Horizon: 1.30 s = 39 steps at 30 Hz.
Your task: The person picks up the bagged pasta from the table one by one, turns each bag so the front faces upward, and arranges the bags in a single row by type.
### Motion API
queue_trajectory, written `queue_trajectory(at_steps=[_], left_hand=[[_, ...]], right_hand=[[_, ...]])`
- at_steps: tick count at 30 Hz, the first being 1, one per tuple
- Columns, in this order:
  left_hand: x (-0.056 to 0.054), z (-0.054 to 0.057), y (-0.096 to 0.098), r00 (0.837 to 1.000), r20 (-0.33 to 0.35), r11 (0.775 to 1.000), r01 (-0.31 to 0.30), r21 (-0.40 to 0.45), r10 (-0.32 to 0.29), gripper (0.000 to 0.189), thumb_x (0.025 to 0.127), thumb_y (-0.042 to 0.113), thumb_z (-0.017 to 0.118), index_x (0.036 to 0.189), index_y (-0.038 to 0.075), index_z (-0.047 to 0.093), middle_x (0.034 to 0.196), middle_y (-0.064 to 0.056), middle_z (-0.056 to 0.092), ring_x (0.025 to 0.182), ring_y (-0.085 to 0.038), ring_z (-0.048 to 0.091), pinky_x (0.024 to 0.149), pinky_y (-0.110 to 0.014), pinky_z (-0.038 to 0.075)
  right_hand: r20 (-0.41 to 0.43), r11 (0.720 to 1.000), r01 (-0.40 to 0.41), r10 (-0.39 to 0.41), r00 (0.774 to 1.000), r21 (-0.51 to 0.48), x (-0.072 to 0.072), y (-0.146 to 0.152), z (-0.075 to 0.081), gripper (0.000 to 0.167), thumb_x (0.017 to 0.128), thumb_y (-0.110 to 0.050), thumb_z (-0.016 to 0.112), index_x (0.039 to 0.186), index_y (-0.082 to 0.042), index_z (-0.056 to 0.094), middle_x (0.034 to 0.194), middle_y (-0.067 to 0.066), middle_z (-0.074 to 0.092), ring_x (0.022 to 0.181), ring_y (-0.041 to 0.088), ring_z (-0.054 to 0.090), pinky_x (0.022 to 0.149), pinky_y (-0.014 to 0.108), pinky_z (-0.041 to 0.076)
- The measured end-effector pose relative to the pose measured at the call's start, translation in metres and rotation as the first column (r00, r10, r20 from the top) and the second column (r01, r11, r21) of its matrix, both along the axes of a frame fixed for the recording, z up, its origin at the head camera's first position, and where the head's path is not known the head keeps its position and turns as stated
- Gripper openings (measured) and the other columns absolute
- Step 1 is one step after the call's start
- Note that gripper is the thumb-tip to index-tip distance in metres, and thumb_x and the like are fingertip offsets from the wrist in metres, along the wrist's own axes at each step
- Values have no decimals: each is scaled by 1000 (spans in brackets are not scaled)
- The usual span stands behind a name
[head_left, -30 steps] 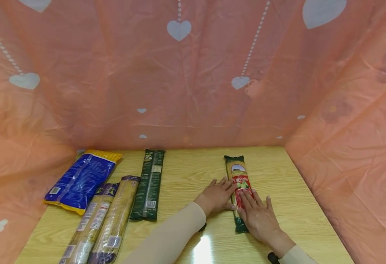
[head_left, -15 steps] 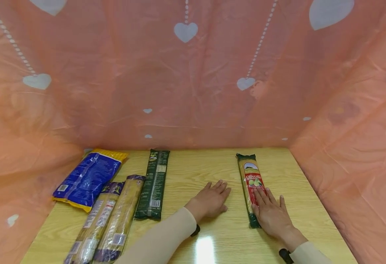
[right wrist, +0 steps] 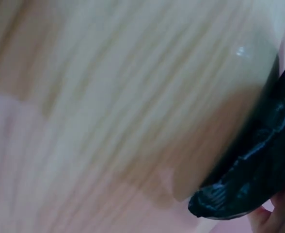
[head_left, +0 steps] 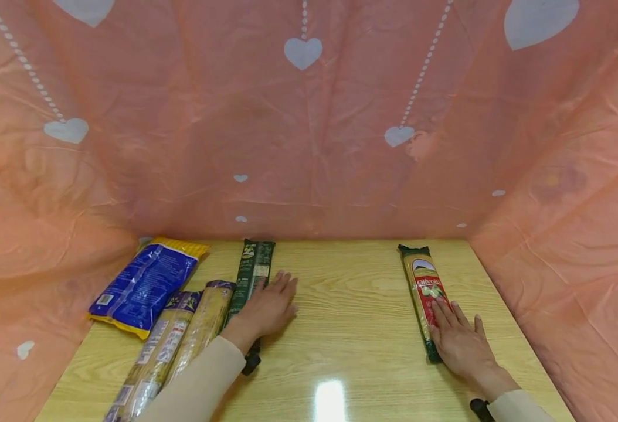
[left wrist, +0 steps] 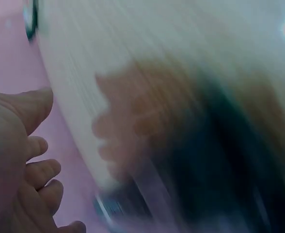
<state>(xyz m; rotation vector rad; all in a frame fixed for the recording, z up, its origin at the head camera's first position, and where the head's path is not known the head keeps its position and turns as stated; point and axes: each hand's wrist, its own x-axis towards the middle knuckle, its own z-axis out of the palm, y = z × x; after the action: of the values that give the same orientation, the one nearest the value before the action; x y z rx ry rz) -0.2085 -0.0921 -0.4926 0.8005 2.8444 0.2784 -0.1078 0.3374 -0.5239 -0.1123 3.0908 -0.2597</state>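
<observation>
A spaghetti pack (head_left: 425,293) with a red label and dark green ends lies label up on the right side of the table. My right hand (head_left: 464,346) rests on its lower half, fingers stretched out flat. The pack's dark green end (right wrist: 249,165) fills the lower right of the right wrist view. To the left, my left hand (head_left: 268,306) hovers over a green pasta pack (head_left: 256,264), back side up, and covers its middle. Extended and holding nothing, the left hand (left wrist: 21,165) also shows in the blurred left wrist view.
Two clear pasta packs with purple ends, one (head_left: 156,351) left of the other (head_left: 203,322), lie beside the green one. Behind them is a blue and yellow bag (head_left: 145,284). A pink curtain (head_left: 340,146) with hearts encloses the wooden table (head_left: 351,281).
My right hand has slid the red-labelled spaghetti pack to the right. My left hand has come off that pack and swung left to the green pack. The view has shifted slightly.
</observation>
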Motion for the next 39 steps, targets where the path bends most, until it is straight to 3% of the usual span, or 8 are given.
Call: queue_trajectory(at_steps=[3,6,10,14,22,33,39], left_hand=[[-6,1,-36,996,12,995,-94,-28,94,67,110,38,57,165,7,35,172,-19,28,162,-38,21,126,-69,14],[-10,0,-64,990,16,986,-141,-93,143,68,111,41,54,166,6,33,173,-20,26,162,-40,20,125,-71,13],[-10,-3,-86,989,20,975,-140,-176,145,72,111,48,48,167,8,28,174,-20,21,162,-40,19,125,-71,12],[-9,-6,-93,992,11,970,-117,-212,122,77,111,54,43,168,7,24,176,-18,17,162,-39,18,126,-71,10],[-12,-13,-86,996,8,957,-80,-278,86,82,111,60,35,169,4,18,177,-18,12,164,-37,13,129,-65,4],[-7,-31,-55,985,71,972,-144,-187,160,84,112,59,29,168,1,7,176,-22,0,164,-40,1,130,-61,3],[6,-26,-23,981,100,978,-149,-143,164,84,112,59,30,169,1,8,177,-20,-1,164,-38,-4,130,-61,1]], right_hand=[[13,1000,-1,0,1000,9,-1,7,-1,64,115,-40,39,163,1,33,169,26,31,154,53,25,114,83,14],[12,1000,-1,1,1000,14,-2,12,-3,65,115,-41,38,163,2,33,168,27,30,154,54,25,115,82,14],[1,1000,-11,11,1000,11,-5,12,-5,65,114,-42,39,162,2,34,168,27,31,154,54,27,115,81,15],[10,1000,-13,13,1000,7,-5,11,-6,71,114,-48,38,162,3,34,168,28,30,154,54,25,116,80,14],[-6,998,-8,9,1000,62,-5,12,-6,78,111,-58,38,159,4,40,166,29,35,153,53,30,114,81,16],[2,997,14,-14,1000,69,-8,19,-5,80,111,-60,38,158,5,41,165,30,35,152,55,30,113,83,14],[33,998,23,-25,999,58,-10,19,-4,84,110,-63,36,161,3,36,165,32,34,152,55,27,114,83,11]])
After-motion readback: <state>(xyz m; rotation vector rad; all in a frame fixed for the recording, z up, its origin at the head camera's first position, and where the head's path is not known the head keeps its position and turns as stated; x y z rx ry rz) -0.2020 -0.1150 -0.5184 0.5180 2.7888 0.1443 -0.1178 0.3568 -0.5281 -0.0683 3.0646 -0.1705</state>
